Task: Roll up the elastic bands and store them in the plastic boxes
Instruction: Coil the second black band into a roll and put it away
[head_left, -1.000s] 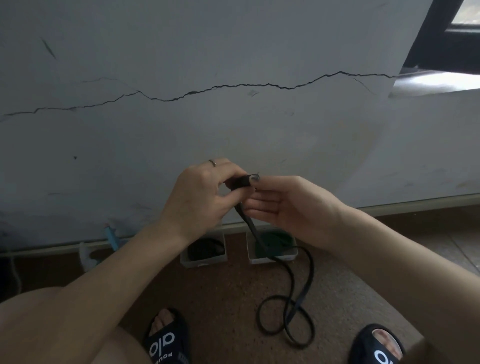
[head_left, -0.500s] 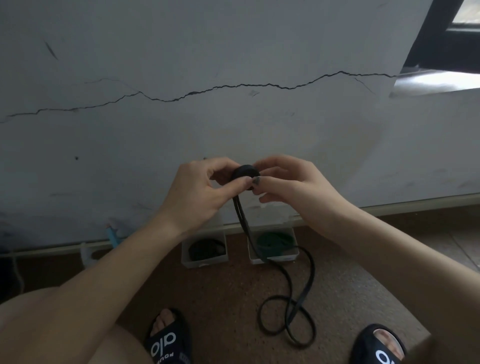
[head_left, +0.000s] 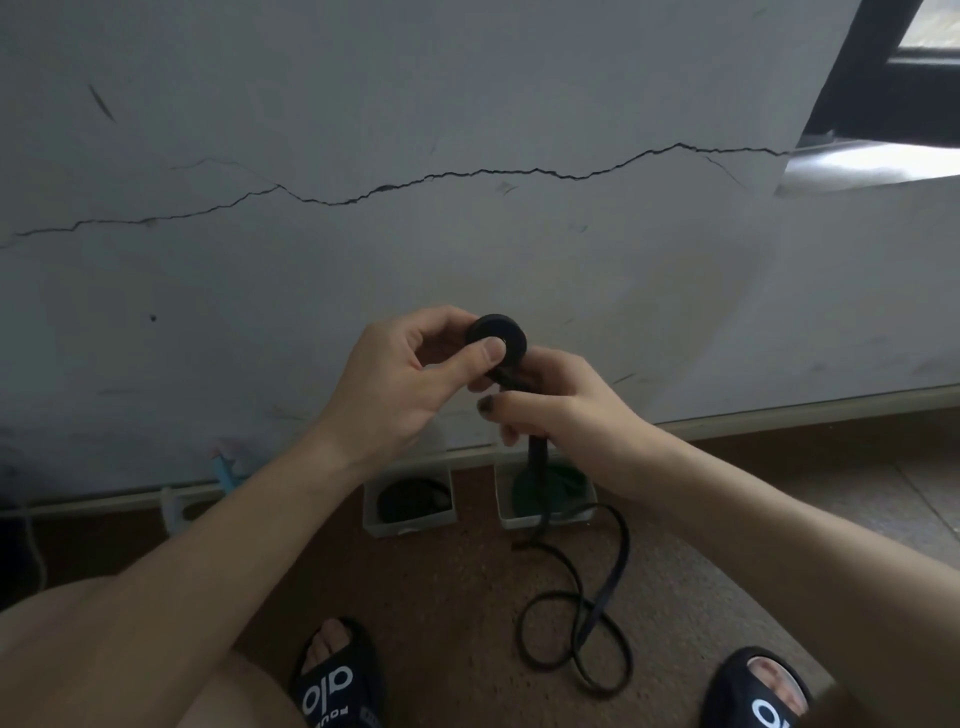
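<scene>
Black elastic band (head_left: 540, 493), partly wound into a tight flat coil (head_left: 497, 340) held up in front of the cracked wall (head_left: 467, 234). The left hand (head_left: 400, 382) pinches the coil, thumb pressed on its near face and fingers curled behind it. The right hand (head_left: 561, 410), just below, has its fingers curled round the flat strap where it leaves the coil. From there the unrolled length hangs straight down, passes in front of the right plastic box (head_left: 540, 514), and lies on the brown floor (head_left: 441, 597) in loose overlapping loops between two black slippers. Two clear boxes stand against the wall: the left box (head_left: 405, 522) holds a dark rolled band, the right a green one (head_left: 566, 480).
</scene>
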